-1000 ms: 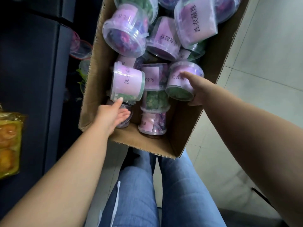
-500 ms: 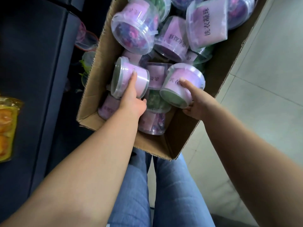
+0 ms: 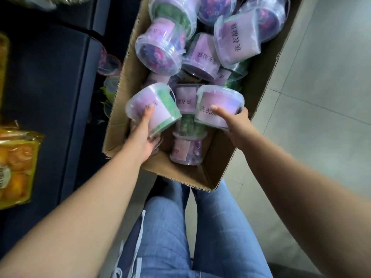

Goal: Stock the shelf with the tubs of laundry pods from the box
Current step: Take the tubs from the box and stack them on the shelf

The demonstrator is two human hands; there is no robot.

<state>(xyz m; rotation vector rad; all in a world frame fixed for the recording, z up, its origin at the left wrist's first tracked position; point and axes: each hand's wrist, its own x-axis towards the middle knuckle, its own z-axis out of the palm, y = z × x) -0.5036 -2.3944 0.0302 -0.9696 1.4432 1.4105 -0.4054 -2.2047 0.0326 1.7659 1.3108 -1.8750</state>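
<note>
Pale floor tiles [image 3: 321, 101] at 3 o'clock and a dark shelf [image 3: 50, 87] at 9 o'clock. Between them, from 12 o'clock down to the middle, a brown cardboard box [image 3: 118, 125], open on top. Inside, lots of clear tubs of laundry pods [image 3: 160, 51] in a messy pile, most on their sides, with purple labels and purple or green pods showing through.

At the near end of the box, toward 7 o'clock, the left hand [image 3: 141, 138] wrapped round a green tub [image 3: 158, 105], tilted, with the thumb up on the purple label and the fingers curled under it. Just at 3 o'clock of that, the right hand [image 3: 236, 127] holding a second tub [image 3: 218, 101], thumb on the label and fingers curled round the far side. Both tubs over the box, not on the shelf.

Just at 9 o'clock of the box, in the dark of the shelf, a few loose tubs [image 3: 109, 64], too blurry to tell much. At 8 o'clock, a yellow pack [image 3: 18, 167] with orange fruit inside. At 6 o'clock, legs in blue jeans [image 3: 210, 227].
</note>
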